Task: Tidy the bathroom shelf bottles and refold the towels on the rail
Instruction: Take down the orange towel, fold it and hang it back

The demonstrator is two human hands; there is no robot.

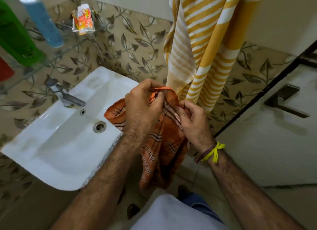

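Pinching the orange checked towel [159, 144] at its hem, your left hand [142, 108] and right hand [193, 123] held limp, light cloth, best gripped by corners.

Head view, steeply downward, close above washbasin [56, 144], wide-angle

Both forearms reach forward; left hand [142, 106] and right hand [192, 121] close together, fingers curled, pinching cloth [159, 149].

Home bathroom, white washbasin [56, 144] with tap [68, 97], leaf-patterned wall tiles [130, 41], hanging towel [205, 41]
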